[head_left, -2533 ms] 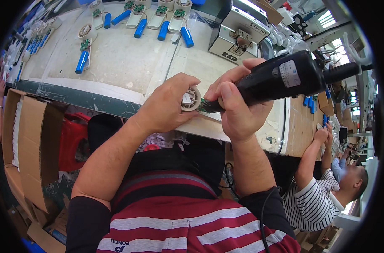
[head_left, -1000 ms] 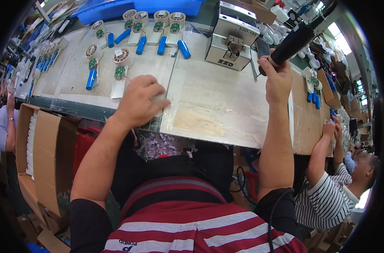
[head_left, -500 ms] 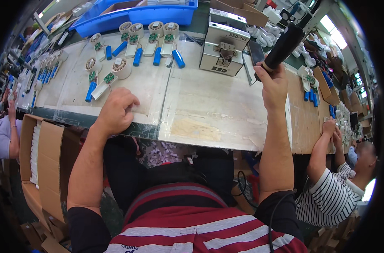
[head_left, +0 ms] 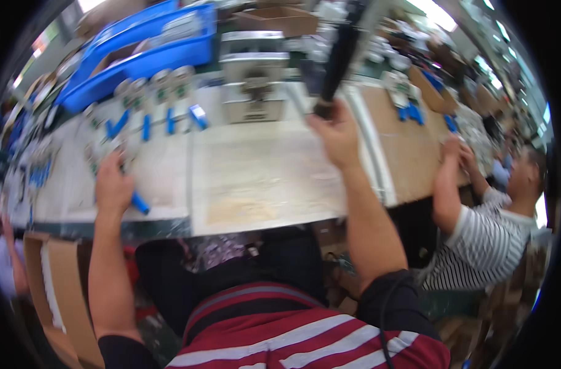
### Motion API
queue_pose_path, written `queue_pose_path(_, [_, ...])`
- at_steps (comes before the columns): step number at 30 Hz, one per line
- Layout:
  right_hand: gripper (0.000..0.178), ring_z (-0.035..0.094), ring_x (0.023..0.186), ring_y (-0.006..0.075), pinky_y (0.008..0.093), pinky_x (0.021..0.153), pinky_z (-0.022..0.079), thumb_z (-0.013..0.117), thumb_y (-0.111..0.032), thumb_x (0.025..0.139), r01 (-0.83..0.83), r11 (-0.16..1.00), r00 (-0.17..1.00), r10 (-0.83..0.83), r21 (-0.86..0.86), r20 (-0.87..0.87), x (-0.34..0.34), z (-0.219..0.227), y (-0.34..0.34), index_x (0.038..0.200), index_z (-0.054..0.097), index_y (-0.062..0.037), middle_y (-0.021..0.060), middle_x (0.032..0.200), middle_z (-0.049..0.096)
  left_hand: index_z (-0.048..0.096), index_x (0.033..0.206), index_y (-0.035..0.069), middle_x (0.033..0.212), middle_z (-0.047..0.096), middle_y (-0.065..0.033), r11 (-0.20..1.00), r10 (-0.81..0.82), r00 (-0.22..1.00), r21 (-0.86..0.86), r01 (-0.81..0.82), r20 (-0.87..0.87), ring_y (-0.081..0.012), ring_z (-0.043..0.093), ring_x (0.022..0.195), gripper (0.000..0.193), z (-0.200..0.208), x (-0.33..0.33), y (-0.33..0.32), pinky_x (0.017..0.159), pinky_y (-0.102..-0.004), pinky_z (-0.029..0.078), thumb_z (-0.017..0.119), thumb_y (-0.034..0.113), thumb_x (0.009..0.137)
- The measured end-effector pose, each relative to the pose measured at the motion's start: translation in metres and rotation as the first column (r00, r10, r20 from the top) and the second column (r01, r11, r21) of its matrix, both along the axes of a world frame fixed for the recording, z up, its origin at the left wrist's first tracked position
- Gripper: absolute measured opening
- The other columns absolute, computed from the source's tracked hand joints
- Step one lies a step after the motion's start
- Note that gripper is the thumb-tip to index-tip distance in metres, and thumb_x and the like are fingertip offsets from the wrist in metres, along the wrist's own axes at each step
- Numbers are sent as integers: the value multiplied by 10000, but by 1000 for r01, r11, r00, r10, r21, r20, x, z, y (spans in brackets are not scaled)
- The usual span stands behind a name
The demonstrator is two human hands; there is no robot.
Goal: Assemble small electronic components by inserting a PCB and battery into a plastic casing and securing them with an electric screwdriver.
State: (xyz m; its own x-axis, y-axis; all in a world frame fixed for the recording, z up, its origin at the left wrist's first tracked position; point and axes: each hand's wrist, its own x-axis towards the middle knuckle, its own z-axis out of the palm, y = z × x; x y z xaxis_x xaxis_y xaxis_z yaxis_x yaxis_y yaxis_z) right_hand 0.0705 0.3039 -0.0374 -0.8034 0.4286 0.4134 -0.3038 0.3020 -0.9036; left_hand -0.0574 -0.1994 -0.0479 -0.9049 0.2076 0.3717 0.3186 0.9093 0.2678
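My right hand (head_left: 340, 135) is wrapped round the lower end of a black electric screwdriver (head_left: 342, 58), held upright over the table to the right of a silver screw feeder (head_left: 253, 80). At the left of the table, my left hand (head_left: 113, 187) has its fingers closed on a white motor assembly, mostly hidden and blurred by motion. A blue cylindrical battery (head_left: 139, 203) shows beside that hand. Behind it stands a row of similar white assemblies (head_left: 162, 83) with green boards, their blue batteries (head_left: 146, 127) lying toward me.
A blue crate (head_left: 163, 61) stands at the back left. More assemblies (head_left: 403, 92) lie on the brown board at right, where a co-worker in a striped shirt (head_left: 477, 246) works. An open cardboard box (head_left: 65, 295) stands below the table's left edge.
My view has swung, shifting the table scene leftward. My left hand has reached forward from the table's near edge and closed on an assembly. My right hand still holds the screwdriver.
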Motion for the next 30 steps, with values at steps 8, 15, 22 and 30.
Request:
queue_pose_path(8, [601, 576, 1244, 394, 463, 1102, 470, 802, -163, 814, 471, 756, 875, -467, 456, -129, 18, -8, 100, 1354, 605, 14, 198, 1311, 595, 632, 1284, -8, 1281, 647, -227, 995, 85, 987, -45, -92, -133, -425, 620, 1227, 421, 3, -9, -16, 1083, -470, 486, 723, 34, 875])
queue_pose_path(15, [542, 580, 1316, 409, 506, 1135, 480, 803, -280, 867, 567, 361, 477, -877, 740, 63, -8, 27, 233, 1314, 652, -13, 215, 1354, 627, 649, 1187, -19, 1323, 611, -271, 918, -360, 920, 117, 379, -154, -489, 574, 1287, 354, -2, 105, 105, 1152, -505, 440, 744, 18, 847])
queue_pose_path(22, [415, 622, 1336, 407, 512, 1143, 498, 628, -306, 953, 344, 432, 374, -877, 834, 300, -43, 21, 287, 1270, 723, -56, 216, 1388, 682, 675, 1095, -36, 1302, 606, -273, 901, -369, 929, 235, 365, -28, -469, 608, 1210, 288, -2, 122, 130, 1042, -508, 513, 735, -5, 816])
queue_pose_path(30, [279, 705, 1078, 445, 528, 980, 560, 609, -136, 890, 418, 331, 590, -807, 846, 24, -17, -4, 300, 1077, 787, -29, 258, 1092, 750, 678, 1077, -34, 1265, 622, -271, 895, -391, 921, 233, 381, -4, -462, 629, 1158, 260, 0, 123, 134, 1025, -496, 513, 721, -6, 822])
